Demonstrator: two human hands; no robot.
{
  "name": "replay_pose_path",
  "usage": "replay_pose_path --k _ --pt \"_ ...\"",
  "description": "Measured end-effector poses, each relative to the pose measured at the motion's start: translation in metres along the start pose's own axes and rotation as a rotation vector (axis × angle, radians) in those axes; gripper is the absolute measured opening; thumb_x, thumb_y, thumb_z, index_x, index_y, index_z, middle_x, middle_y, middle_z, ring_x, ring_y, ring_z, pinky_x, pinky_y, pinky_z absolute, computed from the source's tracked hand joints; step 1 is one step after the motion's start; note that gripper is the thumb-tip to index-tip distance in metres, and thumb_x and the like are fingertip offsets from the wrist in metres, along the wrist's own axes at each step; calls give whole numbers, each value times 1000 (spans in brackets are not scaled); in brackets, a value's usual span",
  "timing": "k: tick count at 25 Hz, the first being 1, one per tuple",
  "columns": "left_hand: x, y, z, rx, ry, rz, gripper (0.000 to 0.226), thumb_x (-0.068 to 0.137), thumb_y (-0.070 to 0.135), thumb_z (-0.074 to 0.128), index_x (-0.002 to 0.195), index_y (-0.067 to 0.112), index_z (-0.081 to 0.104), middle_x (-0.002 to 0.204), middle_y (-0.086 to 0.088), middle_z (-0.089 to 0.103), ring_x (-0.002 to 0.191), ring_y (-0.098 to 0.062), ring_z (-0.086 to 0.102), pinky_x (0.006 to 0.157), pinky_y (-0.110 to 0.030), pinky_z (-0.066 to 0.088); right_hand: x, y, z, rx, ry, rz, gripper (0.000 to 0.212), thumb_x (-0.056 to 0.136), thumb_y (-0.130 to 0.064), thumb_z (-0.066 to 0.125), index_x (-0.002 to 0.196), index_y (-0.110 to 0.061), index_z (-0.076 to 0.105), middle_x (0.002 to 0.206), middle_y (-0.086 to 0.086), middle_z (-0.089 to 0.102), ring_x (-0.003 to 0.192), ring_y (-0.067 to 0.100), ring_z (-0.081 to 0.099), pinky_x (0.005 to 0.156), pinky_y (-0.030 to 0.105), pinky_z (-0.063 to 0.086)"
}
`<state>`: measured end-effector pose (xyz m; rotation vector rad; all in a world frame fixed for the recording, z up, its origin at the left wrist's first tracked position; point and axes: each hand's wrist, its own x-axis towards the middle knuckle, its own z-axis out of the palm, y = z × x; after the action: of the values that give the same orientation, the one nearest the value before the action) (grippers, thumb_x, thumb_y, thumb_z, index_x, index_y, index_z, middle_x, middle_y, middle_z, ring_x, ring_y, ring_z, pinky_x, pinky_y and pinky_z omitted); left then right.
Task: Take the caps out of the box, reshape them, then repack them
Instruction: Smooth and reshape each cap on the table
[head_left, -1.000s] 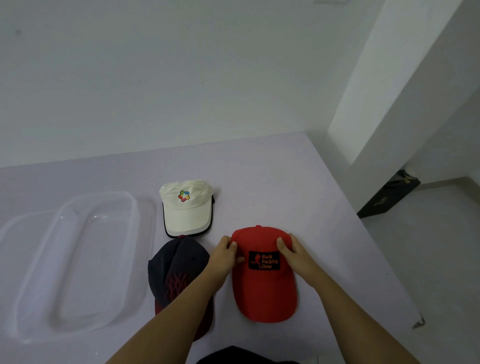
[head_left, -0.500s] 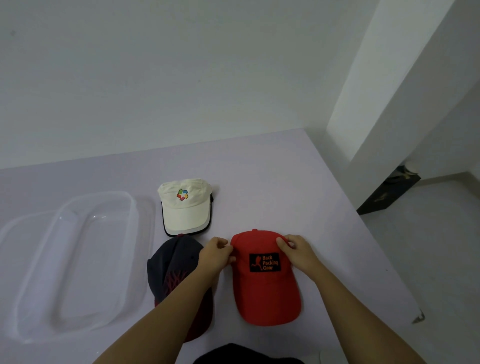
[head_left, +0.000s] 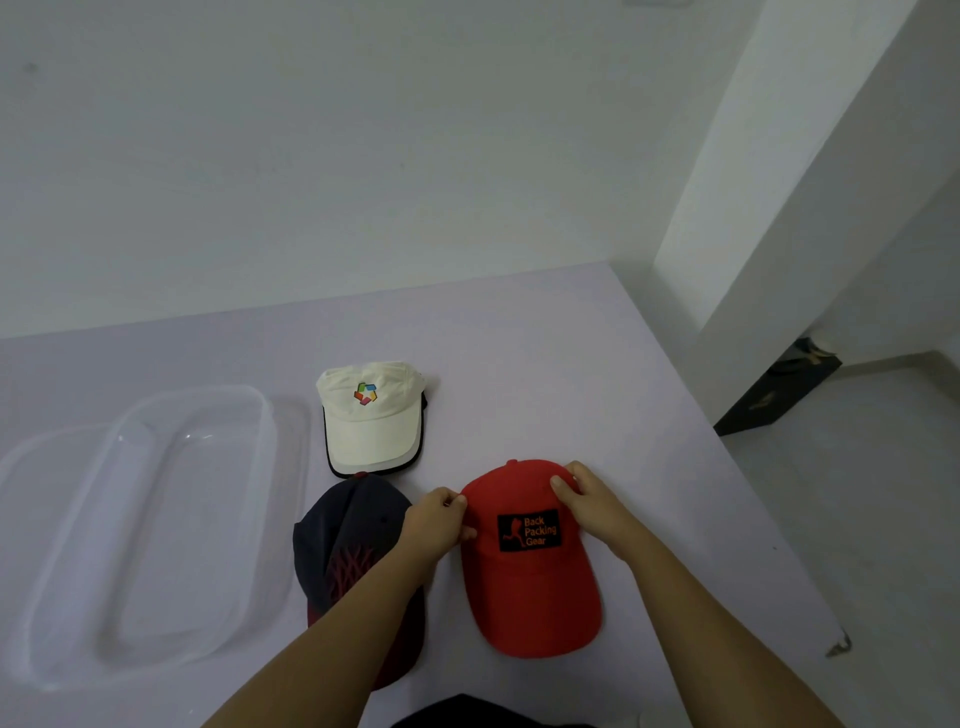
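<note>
We stretch both arms over the lilac table (head_left: 545, 364). The red cap (head_left: 530, 597) lies flat on it, brim toward 6 o'clock. Our left hand (head_left: 434, 525) pinches the crown's edge at 9 o'clock. Our right hand (head_left: 592, 506) holds it at 2 o'clock, fingers curled.

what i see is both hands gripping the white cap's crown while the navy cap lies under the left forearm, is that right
Not quite: the cap is red, not white. The head view shows the left hand and right hand gripping the crown of the red cap; the white cap lies apart, farther back. The navy cap does lie under the left forearm.
</note>
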<state>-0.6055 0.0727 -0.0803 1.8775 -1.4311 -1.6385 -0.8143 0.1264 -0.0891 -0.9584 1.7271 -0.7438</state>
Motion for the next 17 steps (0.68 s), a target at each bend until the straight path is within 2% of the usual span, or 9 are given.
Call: replay_pose_path --k 1,3,5,8,12,14,17 --pt "1 4 -1 -24 -4 -27 16 92 11 44 95 7 59 75 -5 65 57 -15 64 73 -34 58 0 0 -1 -5 28 0 15 95 -35 48 90 -23 55 98 3 64 86 14 59 79 32 49" --pt "2 11 -2 -134 -46 -60 21 88 4 43 101 5 60 76 -9 66 51 -14 61 55 -26 53 -1 -1 -3 18 65 2 18 92 -36 53 90 -19 60 100 5 67 88 16 61 79 32 50" --pt "0 19 -1 -245 -105 -94 19 91 5 45 102 4 60 74 -11 64 44 -10 58 43 -18 47 -3 -3 -5 12 91 -3 24 90 -40 54 90 -18 64 98 2 68 90 17 63 79 30 50" --pt "-4 23 5 -307 -136 -104 17 96 11 47 104 2 58 71 -10 57 42 -8 54 41 -14 47 -3 -10 -5 -63 149 -15 31 91 -42 53 97 -16 67 95 -4 67 91 13 61 82 27 47" --pt "-6 24 7 -257 -166 -72 14 99 15 39 95 10 51 70 -10 55 41 -8 55 39 -15 43 4 -15 -8 16 27 69 19 93 -33 53 91 -18 65 99 2 67 95 19 61 91 37 49" --pt "-7 29 7 -278 -145 -113 13 98 13 38 92 9 49 72 -12 57 42 -11 56 36 -16 41 4 -21 -9 -12 -1 93 20 95 -32 49 94 -17 62 102 2 64 95 18 58 83 35 50" --pt "-13 41 7 -437 -160 -181 8 92 11 46 95 6 52 72 -14 62 46 -15 58 33 -16 41 -1 -32 -6 40 -21 106 21 96 -32 48 106 -17 56 104 -2 62 89 10 57 65 23 44"
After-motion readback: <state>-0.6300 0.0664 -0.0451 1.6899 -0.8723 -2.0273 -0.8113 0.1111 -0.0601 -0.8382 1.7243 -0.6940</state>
